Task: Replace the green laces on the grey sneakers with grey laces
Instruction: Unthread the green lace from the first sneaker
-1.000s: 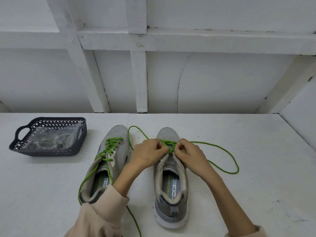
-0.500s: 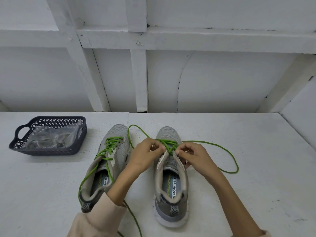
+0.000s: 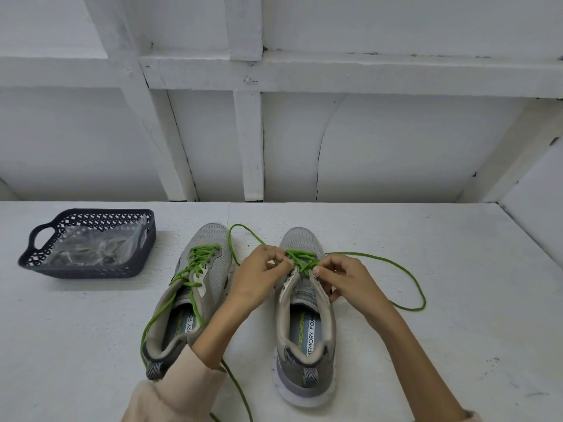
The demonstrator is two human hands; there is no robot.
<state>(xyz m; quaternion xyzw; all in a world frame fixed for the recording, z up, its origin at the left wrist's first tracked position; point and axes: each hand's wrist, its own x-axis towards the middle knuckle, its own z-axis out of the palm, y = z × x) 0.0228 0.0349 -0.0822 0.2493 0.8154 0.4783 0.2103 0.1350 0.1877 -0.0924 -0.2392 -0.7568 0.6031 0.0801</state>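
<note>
At the far left of the white table [image 3: 426, 345] sits a dark lattice basket [image 3: 91, 273] with a cut-out handle. A crumpled clear plastic bag [image 3: 91, 248] lies in it, and I can't make out what the bag holds.

Next over is the left sneaker [image 3: 213, 269], grey mesh with a pale lining, toe pointing away and heel toward the person. Its bright green lace [image 3: 198, 260] is threaded in criss-cross rows across the eyelets, and the loose ends trail down over the collar toward the heel.

The left hand [image 3: 259, 275] comes out of a peach sleeve [image 3: 176, 388] and crosses in front of that shoe. Its fingers are curled and the fingertips pinch the lace of the neighbouring shoe.

The right sneaker [image 3: 300, 240] stands just beside the first, parallel and apart from it. It is the same grey mesh, with a zigzag heel tab and a printed insole reading MEMORY FOAM. Only its rows nearest the toe are laced. The lower eyelets are bare and the tongue lies open.

That half-undone lace [image 3: 301, 260] bunches where both hands meet. The right hand [image 3: 347, 278], bare-armed, pinches it between thumb and forefinger, the other fingers curled.

One free end arcs off left behind the left hand. The other sweeps right in a wide loop [image 3: 411, 281] lying on the table.
</note>
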